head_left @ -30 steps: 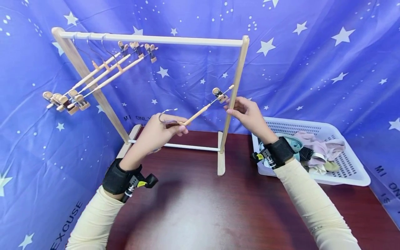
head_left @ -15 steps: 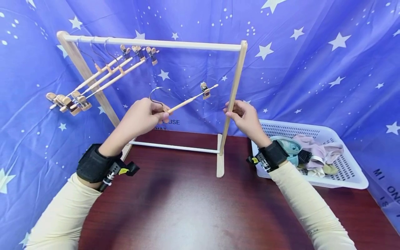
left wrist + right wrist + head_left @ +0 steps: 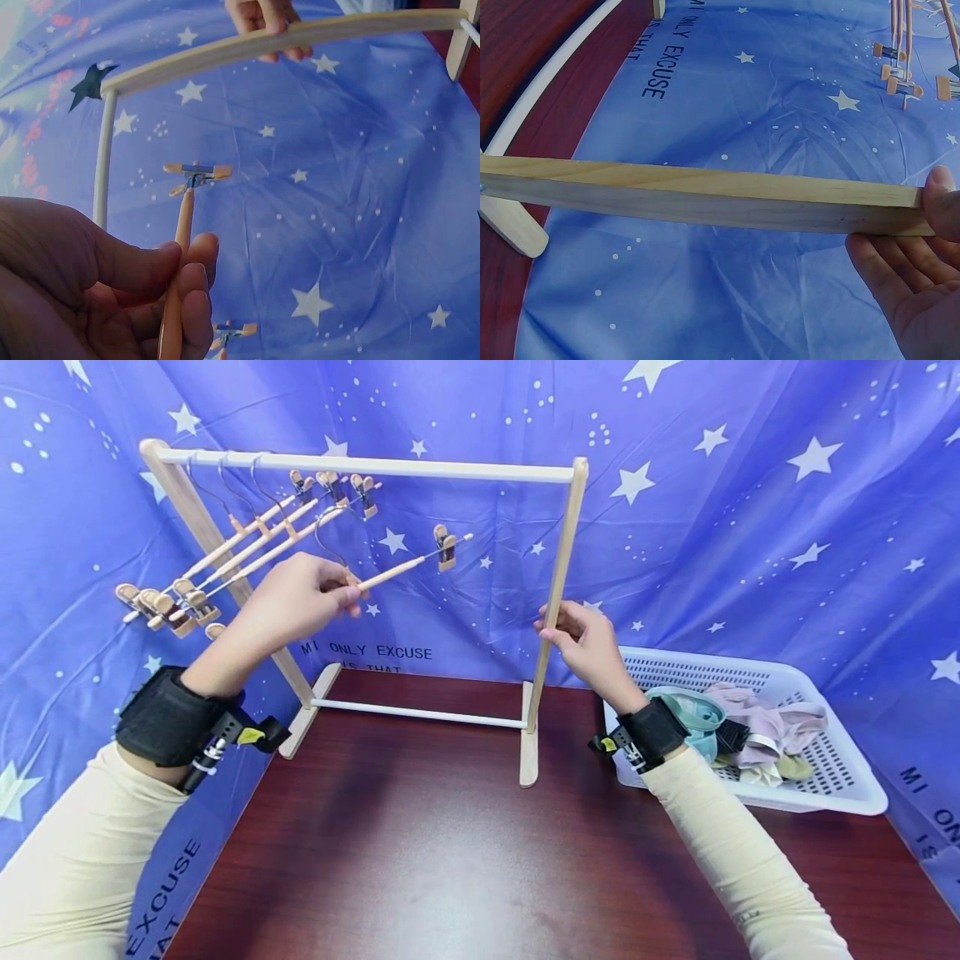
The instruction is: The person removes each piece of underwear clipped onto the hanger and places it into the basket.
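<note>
My left hand point(image 3: 296, 597) pinches a wooden clip hanger point(image 3: 392, 574) by the middle of its bar, thumb against the fingers. Its wire hook points up near the top rail, and a clip point(image 3: 445, 547) shows at its right end. In the left wrist view the hanger's bar point(image 3: 184, 225) runs up out of the fingers. My right hand point(image 3: 588, 643) holds the right post of the wooden rack point(image 3: 558, 585); in the right wrist view the thumb lies on one side of the post point(image 3: 727, 199), fingers on the other. Three clip hangers point(image 3: 262, 537) hang at the rail's left end.
A white perforated basket point(image 3: 847, 752) with folded clothes point(image 3: 765, 727) stands at the right, behind my right forearm. The rack's feet point(image 3: 529, 760) rest on the dark red table point(image 3: 450, 835). A blue starry curtain point(image 3: 712, 543) surrounds the table.
My left hand has moved up and to the left with the hanger, bringing its hook close to the top rail near the hanging ones. My right hand stays on the post.
</note>
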Tool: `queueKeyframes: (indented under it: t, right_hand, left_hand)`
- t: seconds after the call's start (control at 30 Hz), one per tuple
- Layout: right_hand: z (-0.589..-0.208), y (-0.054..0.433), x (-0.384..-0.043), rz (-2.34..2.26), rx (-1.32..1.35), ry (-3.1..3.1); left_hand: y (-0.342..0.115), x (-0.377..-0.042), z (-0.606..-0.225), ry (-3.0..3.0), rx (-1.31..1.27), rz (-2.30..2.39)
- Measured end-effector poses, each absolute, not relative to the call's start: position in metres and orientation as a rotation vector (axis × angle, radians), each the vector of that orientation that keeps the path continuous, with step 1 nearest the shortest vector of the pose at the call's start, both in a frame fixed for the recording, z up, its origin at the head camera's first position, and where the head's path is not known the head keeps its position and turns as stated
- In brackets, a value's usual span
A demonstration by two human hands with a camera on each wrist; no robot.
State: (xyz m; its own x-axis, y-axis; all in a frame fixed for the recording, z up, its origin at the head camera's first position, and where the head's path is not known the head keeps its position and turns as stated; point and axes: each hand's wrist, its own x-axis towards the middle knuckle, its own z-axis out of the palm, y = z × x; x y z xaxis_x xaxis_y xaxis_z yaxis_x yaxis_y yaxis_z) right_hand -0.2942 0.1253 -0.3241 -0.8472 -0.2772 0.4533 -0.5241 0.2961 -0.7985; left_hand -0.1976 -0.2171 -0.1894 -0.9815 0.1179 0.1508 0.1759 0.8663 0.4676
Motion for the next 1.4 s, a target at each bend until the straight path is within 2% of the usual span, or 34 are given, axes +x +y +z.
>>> queueKeyframes:
  t: [0.7, 1.0, 1.4]
  right_hand:
    - [-0.327, 0.126, -0.295, 1.618, 0.722, -2.311]
    - [-0.329, 0.126, -0.298, 1.643, 0.714, -2.298]
    - [-0.329, 0.124, -0.299, 1.671, 0.711, -2.28]
  left_hand:
    - [-0.233, -0.215, -0.144, -2.944, -0.035, -0.668]
    - [-0.235, -0.223, -0.128, -2.947, 0.091, -0.925]
    - [-0.24, -0.24, -0.128, -2.955, 0.258, -1.235]
